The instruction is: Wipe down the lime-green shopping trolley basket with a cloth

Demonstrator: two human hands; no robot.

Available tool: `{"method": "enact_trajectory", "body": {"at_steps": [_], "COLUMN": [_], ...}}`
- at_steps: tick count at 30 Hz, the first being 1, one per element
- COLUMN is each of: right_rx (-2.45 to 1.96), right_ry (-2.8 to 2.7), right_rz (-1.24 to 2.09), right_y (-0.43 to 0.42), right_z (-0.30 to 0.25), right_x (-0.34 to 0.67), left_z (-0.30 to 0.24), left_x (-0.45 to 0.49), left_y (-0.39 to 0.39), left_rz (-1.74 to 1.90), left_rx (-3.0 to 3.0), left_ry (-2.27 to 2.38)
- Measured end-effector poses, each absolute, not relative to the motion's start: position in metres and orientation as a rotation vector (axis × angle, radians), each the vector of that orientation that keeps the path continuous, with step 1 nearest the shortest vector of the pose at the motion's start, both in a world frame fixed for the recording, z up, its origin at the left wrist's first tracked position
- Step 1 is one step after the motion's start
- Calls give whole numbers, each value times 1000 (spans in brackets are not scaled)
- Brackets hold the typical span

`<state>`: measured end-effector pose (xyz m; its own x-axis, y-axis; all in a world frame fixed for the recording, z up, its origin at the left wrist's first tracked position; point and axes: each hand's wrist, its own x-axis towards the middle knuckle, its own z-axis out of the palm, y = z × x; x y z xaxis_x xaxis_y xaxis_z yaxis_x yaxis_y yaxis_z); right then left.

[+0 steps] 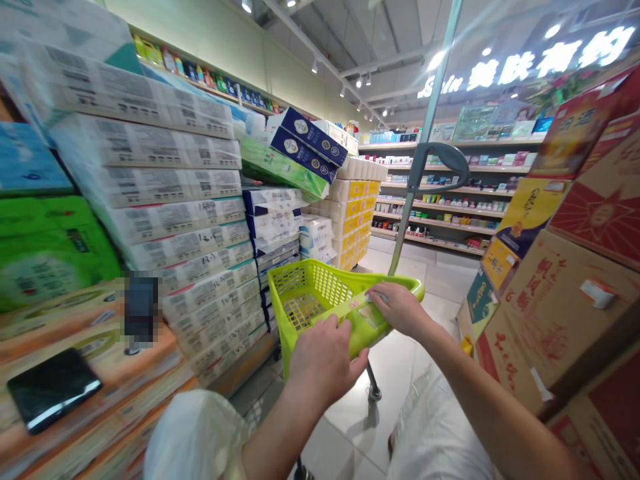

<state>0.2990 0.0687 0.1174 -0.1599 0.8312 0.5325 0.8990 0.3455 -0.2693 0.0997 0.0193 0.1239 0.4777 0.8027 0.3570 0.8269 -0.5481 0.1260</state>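
A lime-green plastic shopping cart (330,283) stands in front of me, its basket bare inside where I can see. My left hand (325,353) is closed over the near edge of the cart's handle, thumb toward the right. Further right along the same handle, my right hand (397,307) grips with its fingers curled over the top. A small label is stuck on the handle between the two hands. Part of the cart's lower frame is hidden behind my left arm.
Stacked tissue packs (175,180) rise on the left, with a black tablet-like device (55,388) on a lower pile. Cartons (545,313) line the right side. A grey pole (431,100) with a handle stands beyond the cart; stocked shelves (445,190) fill the back.
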Motion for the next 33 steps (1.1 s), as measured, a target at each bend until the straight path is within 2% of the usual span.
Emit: {"method": "enact_trajectory", "body": {"at_steps": [5,12,19,26,33], "right_rx": [-1324,-1796,-1288,-1581,-1477], "right_ry": [-2318,-2121,-2337,-2192,-2169], "right_rz": [-22,60,-22,52,146], "right_y": [52,73,46,61,56], "right_z": [135,140,133,136,127], "right_x": [265,282,233,270,273], "left_z": [131,136,136,139,141], "left_x": [93,80,71,63,55], "left_y": [20,24,27,25,19], "left_rz": [-450,-400,-417,-310,-305], "left_rx": [-2672,-2696,-2762,-2809,-2800], "left_ry": [-1505,-1519,-1529,-1629,-1763]}}
